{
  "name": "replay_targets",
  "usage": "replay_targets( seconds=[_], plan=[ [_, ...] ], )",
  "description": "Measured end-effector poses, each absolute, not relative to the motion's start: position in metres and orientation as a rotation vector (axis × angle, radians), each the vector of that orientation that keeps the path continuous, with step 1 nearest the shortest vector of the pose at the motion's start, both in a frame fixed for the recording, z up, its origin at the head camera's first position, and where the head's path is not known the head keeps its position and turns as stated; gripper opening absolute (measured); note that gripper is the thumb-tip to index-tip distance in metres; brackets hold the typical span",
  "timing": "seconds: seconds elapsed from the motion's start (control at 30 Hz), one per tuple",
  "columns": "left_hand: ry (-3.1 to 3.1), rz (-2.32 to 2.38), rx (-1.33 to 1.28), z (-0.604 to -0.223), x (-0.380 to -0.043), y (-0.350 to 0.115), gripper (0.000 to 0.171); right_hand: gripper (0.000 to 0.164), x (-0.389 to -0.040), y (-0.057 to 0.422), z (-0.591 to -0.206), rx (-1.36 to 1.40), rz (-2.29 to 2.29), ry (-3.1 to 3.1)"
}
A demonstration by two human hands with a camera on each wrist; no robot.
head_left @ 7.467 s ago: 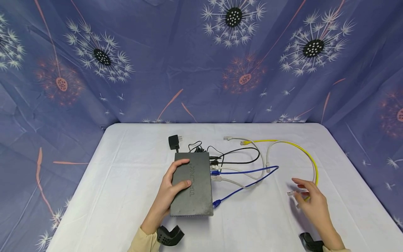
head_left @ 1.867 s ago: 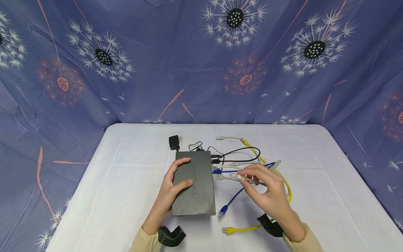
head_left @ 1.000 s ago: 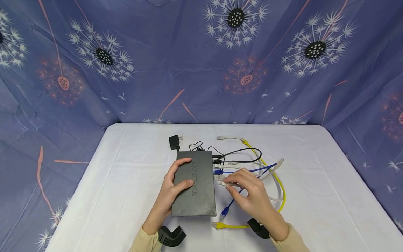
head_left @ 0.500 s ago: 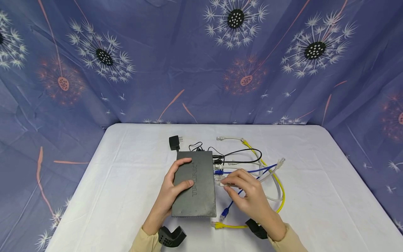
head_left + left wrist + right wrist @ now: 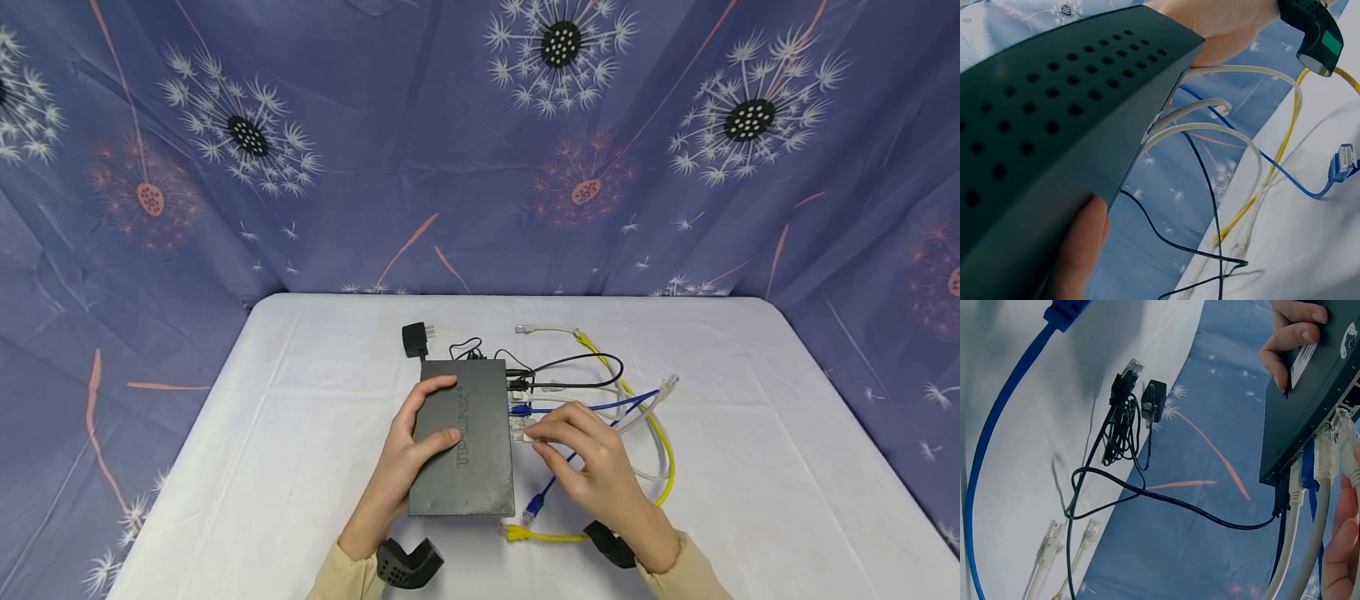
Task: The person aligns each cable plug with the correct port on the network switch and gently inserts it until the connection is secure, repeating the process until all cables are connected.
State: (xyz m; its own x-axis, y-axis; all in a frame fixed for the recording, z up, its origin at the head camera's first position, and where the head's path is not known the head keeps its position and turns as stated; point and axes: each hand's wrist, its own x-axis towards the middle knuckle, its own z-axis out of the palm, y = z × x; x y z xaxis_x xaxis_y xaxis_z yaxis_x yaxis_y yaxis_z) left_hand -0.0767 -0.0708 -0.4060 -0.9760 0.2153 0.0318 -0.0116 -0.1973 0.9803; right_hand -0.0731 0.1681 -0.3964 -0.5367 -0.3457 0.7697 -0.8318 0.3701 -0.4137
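Note:
My left hand (image 5: pixel 401 458) grips the dark TP-LINK network switch (image 5: pixel 480 479) by its left side, thumb on top; in the right wrist view its fingers (image 5: pixel 1291 337) curl under the labelled underside. My right hand (image 5: pixel 596 458) is at the port side, pinching the pale plug of a grey Ethernet cable (image 5: pixel 1342 428). That plug's clear tip is right at the port row. Beside it, a grey plug (image 5: pixel 1325 453), a blue plug (image 5: pixel 520 410), a white plug (image 5: pixel 1296 475) and black leads (image 5: pixel 517 385) sit at the ports.
A black power adapter (image 5: pixel 414 340) with bundled cord lies behind the switch. A loose blue plug (image 5: pixel 534 506) and a yellow cable's plug (image 5: pixel 516 532) lie in front. Grey cable ends (image 5: pixel 670 386) and the yellow cable (image 5: pixel 670 467) curve across the right of the white table (image 5: pixel 750 400).
Over the earlier frames my right hand brought the grey plug leftward from the table's right side to the ports. The yellow plug shifted toward the front. Little has moved in the last half second.

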Motion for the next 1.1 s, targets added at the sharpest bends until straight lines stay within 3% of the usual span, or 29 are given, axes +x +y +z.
replay_targets(
  seconds=[1.1],
  plan=[
    [1.908, 2.254, 0.285, -0.4035, -0.0765, -0.0702, 0.057, 0.019, -0.0726, 0.1584, -0.399, 1.035, 1.07, -1.874]
  ],
)
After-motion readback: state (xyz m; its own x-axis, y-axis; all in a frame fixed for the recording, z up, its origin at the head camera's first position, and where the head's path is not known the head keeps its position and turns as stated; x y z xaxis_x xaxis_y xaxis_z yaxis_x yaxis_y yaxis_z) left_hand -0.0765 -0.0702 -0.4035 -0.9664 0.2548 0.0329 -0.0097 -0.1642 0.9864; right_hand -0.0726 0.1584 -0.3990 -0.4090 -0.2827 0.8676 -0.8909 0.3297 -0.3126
